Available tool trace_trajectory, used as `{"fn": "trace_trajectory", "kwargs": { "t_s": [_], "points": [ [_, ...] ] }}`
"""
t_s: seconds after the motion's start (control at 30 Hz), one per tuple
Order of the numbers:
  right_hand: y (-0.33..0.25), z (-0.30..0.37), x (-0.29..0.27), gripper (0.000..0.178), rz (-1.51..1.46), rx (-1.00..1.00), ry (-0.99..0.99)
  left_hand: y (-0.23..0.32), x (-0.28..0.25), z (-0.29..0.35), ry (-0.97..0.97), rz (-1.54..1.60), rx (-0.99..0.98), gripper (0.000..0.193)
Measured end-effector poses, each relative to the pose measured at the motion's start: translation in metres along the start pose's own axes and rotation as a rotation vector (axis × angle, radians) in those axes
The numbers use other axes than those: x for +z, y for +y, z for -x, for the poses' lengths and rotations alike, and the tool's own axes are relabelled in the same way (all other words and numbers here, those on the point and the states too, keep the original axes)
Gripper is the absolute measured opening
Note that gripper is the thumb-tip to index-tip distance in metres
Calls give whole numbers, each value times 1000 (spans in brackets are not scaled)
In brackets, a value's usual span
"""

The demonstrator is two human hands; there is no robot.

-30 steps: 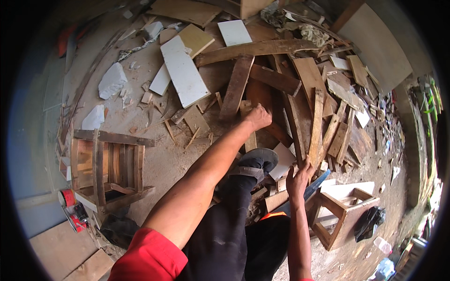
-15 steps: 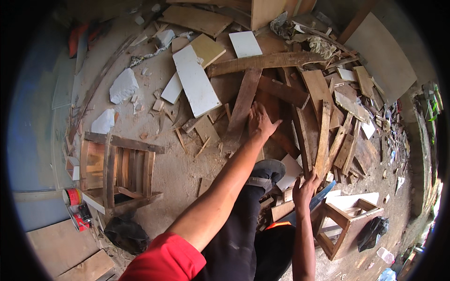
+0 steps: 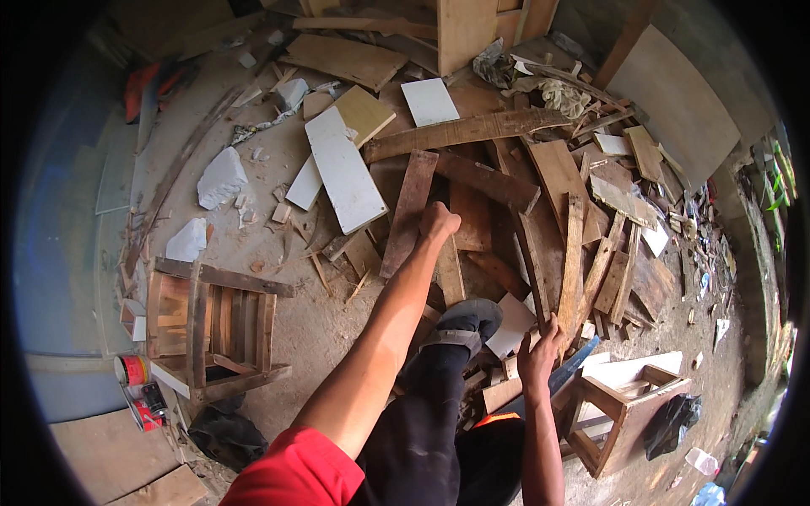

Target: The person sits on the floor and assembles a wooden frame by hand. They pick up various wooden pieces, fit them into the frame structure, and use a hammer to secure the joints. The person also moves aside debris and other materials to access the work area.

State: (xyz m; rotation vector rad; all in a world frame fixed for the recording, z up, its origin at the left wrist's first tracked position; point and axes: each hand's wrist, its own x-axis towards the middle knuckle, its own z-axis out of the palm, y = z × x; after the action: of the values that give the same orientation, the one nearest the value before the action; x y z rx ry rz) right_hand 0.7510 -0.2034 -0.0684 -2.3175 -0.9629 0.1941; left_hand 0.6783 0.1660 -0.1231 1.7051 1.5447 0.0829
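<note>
My left hand (image 3: 439, 221) reaches far out over a heap of scrap wood on the dirt floor. Its fingers are curled on the edge of a brown wooden plank (image 3: 410, 202) that lies lengthwise, next to a reddish board (image 3: 472, 218). My right hand (image 3: 540, 354) stays low and close to my body. It grips the near end of a thin wooden slat (image 3: 530, 253) that runs away into the heap. My foot, in a grey shoe (image 3: 462, 320), stands between the two hands.
A slatted wooden frame (image 3: 211, 320) stands at the left with paint cans (image 3: 135, 379) beside it. At the right is a small wooden stool (image 3: 624, 413) with a black bag (image 3: 671, 422). White panels (image 3: 342, 177) and a long plank (image 3: 464, 131) lie further off.
My left hand has stretched further out over the heap; its fingers were spread half a second ago and are now curled. My right hand has stayed on the slat.
</note>
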Motion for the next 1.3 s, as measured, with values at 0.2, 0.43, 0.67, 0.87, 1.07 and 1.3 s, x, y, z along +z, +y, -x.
{"fn": "trace_trajectory", "kwargs": {
  "t_s": [0.2, 0.43, 0.67, 0.87, 1.07, 1.3],
  "points": [
    [3, 1, 1, 69, -1, 1, -14, 11, -21, 10, -178, 38, 26, 43],
    [3, -2, -2, 67, 19, -4, -10, 36, -65, 16, -226, 2, 42, 37],
    [2, -9, -5, 62, -9, 1, 10, 68, -131, 10, -467, 600, -164, 21],
    [14, -5, -11, 62, -14, 33, 42, 41, -107, 96, -464, 1007, -89, 17],
    [15, 2, -12, 78, 79, 42, 16, -31, -90, 177, -151, 601, 333, 26],
    [-114, 6, -87, 62, -373, -57, 173, -7, -192, 274, -187, 636, 791, 15]
  ]
}}
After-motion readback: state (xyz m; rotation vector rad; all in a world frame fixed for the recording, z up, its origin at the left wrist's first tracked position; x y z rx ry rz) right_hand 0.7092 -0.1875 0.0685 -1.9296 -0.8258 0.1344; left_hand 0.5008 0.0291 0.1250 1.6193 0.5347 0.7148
